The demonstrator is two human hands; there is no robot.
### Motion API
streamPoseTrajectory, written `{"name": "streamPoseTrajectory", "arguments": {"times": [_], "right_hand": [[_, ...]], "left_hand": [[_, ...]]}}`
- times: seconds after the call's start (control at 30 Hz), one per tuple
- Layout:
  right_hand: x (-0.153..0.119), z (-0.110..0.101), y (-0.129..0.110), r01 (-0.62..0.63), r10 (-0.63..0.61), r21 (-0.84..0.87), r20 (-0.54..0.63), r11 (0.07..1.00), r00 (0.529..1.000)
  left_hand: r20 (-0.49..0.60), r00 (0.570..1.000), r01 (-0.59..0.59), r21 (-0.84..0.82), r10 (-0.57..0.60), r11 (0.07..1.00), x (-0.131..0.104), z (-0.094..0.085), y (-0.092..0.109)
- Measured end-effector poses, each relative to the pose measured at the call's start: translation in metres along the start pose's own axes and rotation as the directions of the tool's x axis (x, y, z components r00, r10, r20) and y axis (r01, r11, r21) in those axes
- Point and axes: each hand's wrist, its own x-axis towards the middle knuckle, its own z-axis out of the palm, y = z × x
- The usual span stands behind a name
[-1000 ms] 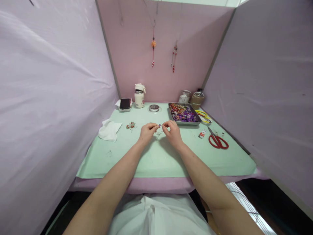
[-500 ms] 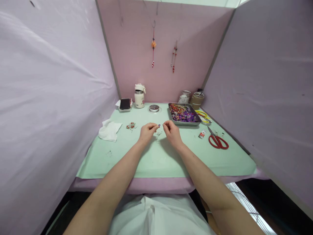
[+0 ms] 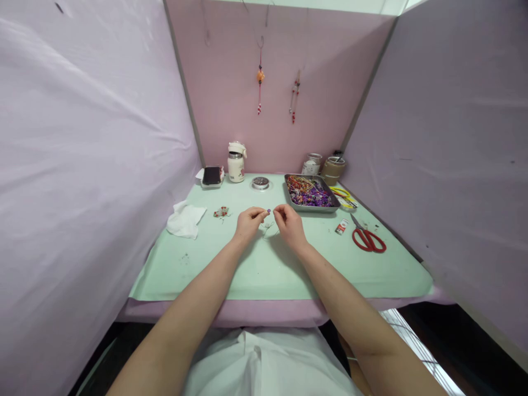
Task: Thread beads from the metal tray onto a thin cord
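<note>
Small round purple bead is pinched in the left hand, over the pale green flat table cover. Probably light, hard, slippery; I'd grip its sides. Right hand: fingertips together (can't tell on what).

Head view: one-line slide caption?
Left hand pinches a purple bead, right hand close by, bead tray beyond, scissors at right.
</note>
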Motion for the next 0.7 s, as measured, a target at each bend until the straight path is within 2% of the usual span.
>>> {"name": "streamPoseTrajectory", "arguments": {"times": [0.17, 0.7], "right_hand": [[-0.0004, 0.0009, 0.0007, 0.018, -0.017, -0.041, 0.01, 0.999, 1.0], [-0.0007, 0.0022, 0.0034, 0.014, -0.013, -0.024, 0.011, 1.0, 1.0]], "left_hand": [[0.009, 1.0, 0.013, -0.007, -0.013, 1.0, -0.0012, -0.0005, 0.0022], [0.021, 0.999, 0.033, -0.014, -0.033, 0.999, -0.0021, 0.0004, 0.0028]]}}
